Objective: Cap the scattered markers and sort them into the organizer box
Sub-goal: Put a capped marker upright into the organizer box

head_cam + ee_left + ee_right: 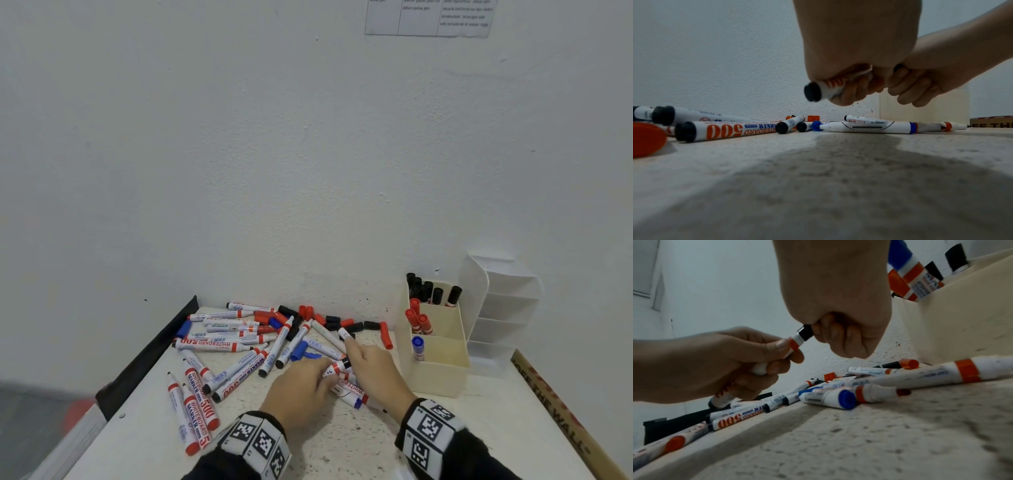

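Two hands meet above speckled surface (342,442): left hand (301,394) grips white black-ended marker (795,341), right hand (373,371) pinches black cap (806,332) onto it. Capping step; next, likely black compartment of cream organizer box (442,371).

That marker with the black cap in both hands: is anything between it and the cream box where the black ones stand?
Nothing visible blocks it. The marker is lifted above the table, and the cream organizer box is open-topped to its right. Only loose markers lie below; the black-capped markers fill the far compartment.
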`<state>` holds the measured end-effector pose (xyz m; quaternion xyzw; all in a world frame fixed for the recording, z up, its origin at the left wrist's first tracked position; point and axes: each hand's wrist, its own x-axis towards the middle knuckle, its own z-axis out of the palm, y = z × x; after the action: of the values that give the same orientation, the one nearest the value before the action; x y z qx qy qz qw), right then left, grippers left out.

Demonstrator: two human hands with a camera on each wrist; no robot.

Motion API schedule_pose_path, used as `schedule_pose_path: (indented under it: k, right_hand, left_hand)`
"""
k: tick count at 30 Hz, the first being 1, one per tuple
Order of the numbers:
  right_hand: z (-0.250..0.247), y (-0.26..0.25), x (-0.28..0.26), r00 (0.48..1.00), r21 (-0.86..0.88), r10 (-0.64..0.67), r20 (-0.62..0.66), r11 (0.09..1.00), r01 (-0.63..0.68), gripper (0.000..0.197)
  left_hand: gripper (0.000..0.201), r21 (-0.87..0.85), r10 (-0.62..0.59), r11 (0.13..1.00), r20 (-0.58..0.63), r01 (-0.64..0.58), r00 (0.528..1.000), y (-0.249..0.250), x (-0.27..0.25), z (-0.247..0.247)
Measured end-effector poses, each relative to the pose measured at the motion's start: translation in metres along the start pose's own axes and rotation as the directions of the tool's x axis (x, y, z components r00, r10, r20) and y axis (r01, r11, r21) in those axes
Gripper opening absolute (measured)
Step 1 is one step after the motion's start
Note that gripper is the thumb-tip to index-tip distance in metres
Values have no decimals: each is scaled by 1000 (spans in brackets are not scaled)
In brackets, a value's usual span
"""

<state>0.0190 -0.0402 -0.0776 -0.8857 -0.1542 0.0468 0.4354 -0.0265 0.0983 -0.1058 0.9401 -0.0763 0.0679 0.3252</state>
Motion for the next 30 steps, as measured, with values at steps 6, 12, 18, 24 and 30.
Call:
schedule_pose_path:
  k: [6,12,18,24,30]
  right_hand:
    - [2,-12,1,986,-22,-166,0,986,166,45]
    - [-9,-19,2,970,-21,-237,52,971,238,42]
    - [-45,-47,2,930,-32,-297,-215,954,298,22]
    - [-114,-49,17,698,-119,-320,-640,940,321,18]
    - [-140,-15,25,706,-188,-260,-659,966,180,29]
  left_hand:
    - [30,-316,-8,948,62,27,998,7,-1,-8]
    - [28,-479,-24,877,45,42,999,10,-2,-9]
    - [37,-186,-168,970,-59,154,984,-3,2,0]
    - [34,344,-152,935,158,90,976,-11,-3,2]
    - [34,339,-187,933,172,120,967,-15,-5,6]
